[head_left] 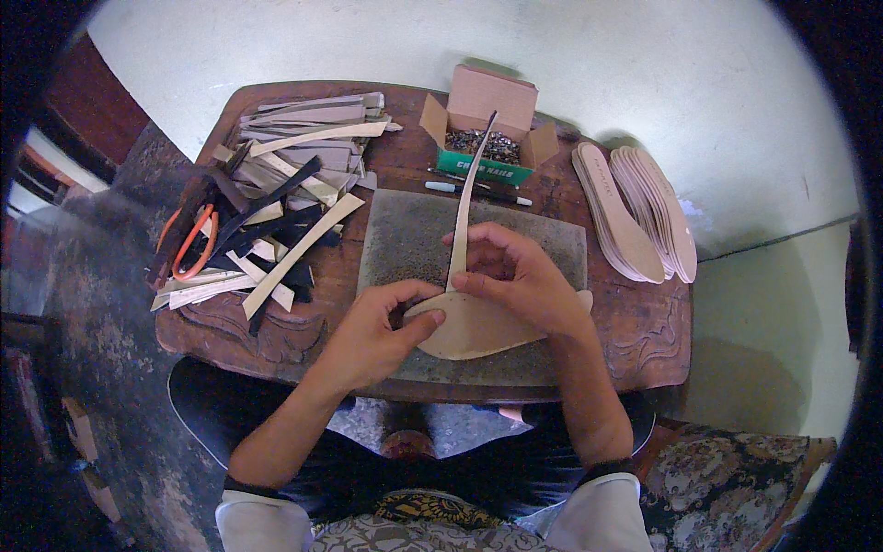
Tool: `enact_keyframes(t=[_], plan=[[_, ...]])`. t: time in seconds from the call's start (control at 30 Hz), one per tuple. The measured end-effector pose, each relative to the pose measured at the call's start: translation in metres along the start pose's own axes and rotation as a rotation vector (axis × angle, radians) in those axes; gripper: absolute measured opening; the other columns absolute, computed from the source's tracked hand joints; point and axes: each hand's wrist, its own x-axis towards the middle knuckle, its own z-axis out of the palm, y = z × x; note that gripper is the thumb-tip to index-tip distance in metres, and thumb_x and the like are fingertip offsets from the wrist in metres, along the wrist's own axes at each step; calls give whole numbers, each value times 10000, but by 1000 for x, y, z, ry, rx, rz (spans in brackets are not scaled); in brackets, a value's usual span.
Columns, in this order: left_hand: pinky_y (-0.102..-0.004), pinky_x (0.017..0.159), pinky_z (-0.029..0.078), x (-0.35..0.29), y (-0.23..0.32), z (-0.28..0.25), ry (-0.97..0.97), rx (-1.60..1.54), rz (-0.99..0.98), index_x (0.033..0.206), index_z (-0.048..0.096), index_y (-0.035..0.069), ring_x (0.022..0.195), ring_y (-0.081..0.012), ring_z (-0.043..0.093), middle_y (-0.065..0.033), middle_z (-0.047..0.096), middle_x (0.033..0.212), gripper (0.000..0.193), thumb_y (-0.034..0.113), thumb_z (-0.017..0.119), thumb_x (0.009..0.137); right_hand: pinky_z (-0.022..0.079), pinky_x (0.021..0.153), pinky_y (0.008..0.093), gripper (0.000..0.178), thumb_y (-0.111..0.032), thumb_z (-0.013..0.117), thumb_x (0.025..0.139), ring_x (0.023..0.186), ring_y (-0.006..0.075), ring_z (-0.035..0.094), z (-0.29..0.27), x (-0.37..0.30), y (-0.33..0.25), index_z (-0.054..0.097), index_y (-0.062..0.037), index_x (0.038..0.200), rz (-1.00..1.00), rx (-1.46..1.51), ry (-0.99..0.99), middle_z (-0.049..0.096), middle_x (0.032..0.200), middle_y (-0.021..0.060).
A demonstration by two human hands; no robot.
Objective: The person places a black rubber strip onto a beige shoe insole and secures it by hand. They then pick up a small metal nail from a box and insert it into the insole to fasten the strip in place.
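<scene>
A tan shoe insole (pixel 478 329) is held just above a dark grey mat, lying crosswise in front of me. My left hand (pixel 375 327) grips its left end, the thumb on top and the fingers underneath. My right hand (pixel 526 276) pinches a long, narrow cream strip (pixel 465 207) between thumb and fingers at the insole's far edge. That strip stands up and away from me, its dark-tipped end overlapping the nail box in view. Some of the right hand's fingers are hidden behind the strip and the insole.
An open green box of small nails (pixel 483 152) stands at the back, with pens (pixel 478 192) before it. Stacked insoles (pixel 625 216) lie right. Cut strips (pixel 308 138) and orange-handled scissors (pixel 195 244) are heaped left. The grey mat (pixel 395 239) covers the wooden table's (pixel 635 313) middle.
</scene>
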Motion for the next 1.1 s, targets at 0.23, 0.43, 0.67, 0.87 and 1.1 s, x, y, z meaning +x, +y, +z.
enact_keyframes(t=[0.23,0.43,0.67,0.87,1.1], plan=[[-251,722,511,1,1,2,28,15,-23,1162,643,-25,826,-78,629,-54,699,965,281,127,647,926,496,801,241,422,-63,674,895,896,73,606,-7,-3,1,532,-68,1292,10,-65,-49,647,948,12],[-261,788,514,0,8,2,18,21,-38,1158,643,-46,885,-101,634,-69,698,1000,282,104,651,919,493,769,238,417,-64,664,902,868,71,597,-4,-2,2,536,-77,1299,-12,-64,33,635,923,2],[-272,798,509,1,7,1,9,6,-74,1134,655,-41,879,-102,628,-59,696,984,266,124,647,925,489,769,237,430,-73,678,893,872,66,593,-3,-2,0,540,-79,1300,32,-13,13,631,915,-6],[-268,773,503,1,8,-1,-9,156,-96,1080,671,-29,848,-94,619,-39,696,915,245,171,633,943,485,780,227,429,-85,685,891,866,63,590,-3,-1,8,544,-75,1297,34,30,-8,630,903,-5],[-261,594,468,-2,-4,2,99,191,63,1076,668,-7,675,-70,583,-62,695,811,241,177,626,927,509,719,265,276,-114,681,888,809,100,617,-50,26,-17,639,-52,1153,-177,-585,320,661,886,37]])
